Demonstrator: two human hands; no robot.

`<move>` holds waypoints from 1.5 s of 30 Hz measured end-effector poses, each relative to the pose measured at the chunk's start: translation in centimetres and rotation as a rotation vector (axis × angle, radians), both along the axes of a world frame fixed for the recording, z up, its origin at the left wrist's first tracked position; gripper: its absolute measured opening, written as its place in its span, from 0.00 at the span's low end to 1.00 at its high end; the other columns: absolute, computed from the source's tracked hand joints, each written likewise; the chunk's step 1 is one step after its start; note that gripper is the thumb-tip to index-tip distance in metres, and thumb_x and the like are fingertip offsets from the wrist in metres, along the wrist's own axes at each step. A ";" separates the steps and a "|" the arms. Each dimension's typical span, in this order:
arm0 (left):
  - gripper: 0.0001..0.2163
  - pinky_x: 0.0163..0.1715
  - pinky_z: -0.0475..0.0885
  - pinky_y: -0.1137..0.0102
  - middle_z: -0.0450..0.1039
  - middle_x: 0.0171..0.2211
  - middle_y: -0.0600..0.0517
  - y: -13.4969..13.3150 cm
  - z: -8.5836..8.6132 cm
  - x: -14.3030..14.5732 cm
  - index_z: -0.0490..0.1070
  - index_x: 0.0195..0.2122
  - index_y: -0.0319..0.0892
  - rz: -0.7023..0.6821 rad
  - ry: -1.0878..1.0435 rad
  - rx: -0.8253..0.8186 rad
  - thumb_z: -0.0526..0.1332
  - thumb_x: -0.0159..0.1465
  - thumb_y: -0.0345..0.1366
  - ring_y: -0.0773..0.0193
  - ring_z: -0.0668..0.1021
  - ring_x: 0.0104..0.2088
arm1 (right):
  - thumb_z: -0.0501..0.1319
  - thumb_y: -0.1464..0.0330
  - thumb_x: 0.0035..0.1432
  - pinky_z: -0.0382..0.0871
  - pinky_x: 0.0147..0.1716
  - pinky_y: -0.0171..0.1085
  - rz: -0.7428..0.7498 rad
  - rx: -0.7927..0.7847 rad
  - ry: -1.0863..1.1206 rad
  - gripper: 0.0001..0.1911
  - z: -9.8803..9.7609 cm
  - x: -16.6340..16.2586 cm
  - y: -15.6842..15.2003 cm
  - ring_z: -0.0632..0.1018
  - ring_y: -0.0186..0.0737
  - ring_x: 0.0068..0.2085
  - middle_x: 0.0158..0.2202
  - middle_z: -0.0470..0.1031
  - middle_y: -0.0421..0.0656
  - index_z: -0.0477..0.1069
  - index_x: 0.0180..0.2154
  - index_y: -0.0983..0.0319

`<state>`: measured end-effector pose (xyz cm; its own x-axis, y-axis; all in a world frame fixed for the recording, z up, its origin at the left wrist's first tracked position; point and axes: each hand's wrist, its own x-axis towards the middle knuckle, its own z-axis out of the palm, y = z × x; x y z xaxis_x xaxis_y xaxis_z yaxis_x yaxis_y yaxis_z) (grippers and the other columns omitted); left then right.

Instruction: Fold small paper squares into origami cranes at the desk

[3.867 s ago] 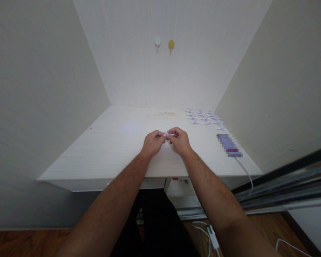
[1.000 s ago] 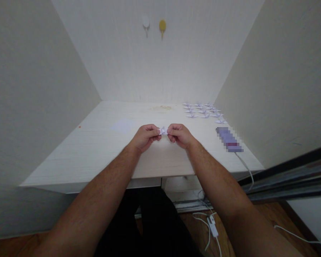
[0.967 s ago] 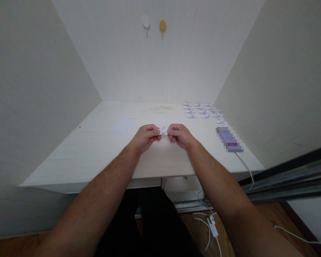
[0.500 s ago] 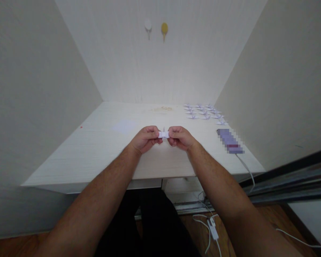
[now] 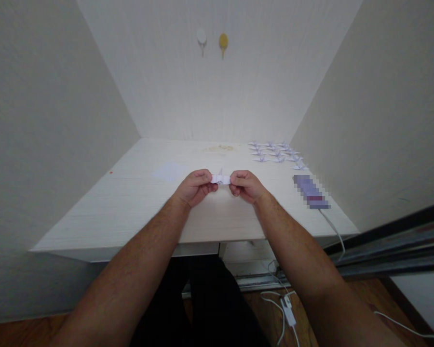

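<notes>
A small pale lilac folded paper figure [image 5: 220,179] is stretched between both hands above the middle of a white desk [image 5: 130,202]. My left hand [image 5: 194,186] pinches its left end with fingers curled. Its right end is pinched by my right hand [image 5: 246,184] in the same way. A thin point of the paper sticks up between the hands. Both forearms reach in from the bottom of the view.
Several finished lilac paper cranes [image 5: 275,153] lie in rows at the desk's back right. A flat lilac sheet [image 5: 170,170] lies left of my hands. A phone [image 5: 311,192] with a white cable [image 5: 334,232] rests at the right edge. Walls close three sides.
My hands have drawn slightly apart, pulling the paper figure wider between them. The view has shifted a little since the oldest frame.
</notes>
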<state>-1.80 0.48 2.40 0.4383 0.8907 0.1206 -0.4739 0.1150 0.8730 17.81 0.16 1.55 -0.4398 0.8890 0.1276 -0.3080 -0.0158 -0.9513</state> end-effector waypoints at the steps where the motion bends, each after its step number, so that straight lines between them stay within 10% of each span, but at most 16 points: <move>1: 0.14 0.24 0.69 0.74 0.72 0.21 0.51 0.0 0.0 0.0 0.68 0.22 0.37 0.006 -0.001 -0.002 0.72 0.48 0.38 0.68 0.75 0.22 | 0.71 0.58 0.43 0.57 0.16 0.29 -0.001 0.004 0.009 0.19 0.0 0.1 0.0 0.65 0.28 0.16 0.16 0.68 0.35 0.66 0.24 0.62; 45: 0.16 0.24 0.71 0.75 0.74 0.20 0.49 0.4 -0.5 -1.0 0.71 0.23 0.35 -0.041 0.020 0.007 0.75 0.47 0.40 0.68 0.76 0.21 | 0.73 0.56 0.42 0.55 0.16 0.28 -0.042 0.030 0.077 0.21 0.0 0.6 0.1 0.65 0.27 0.16 0.16 0.69 0.35 0.65 0.24 0.62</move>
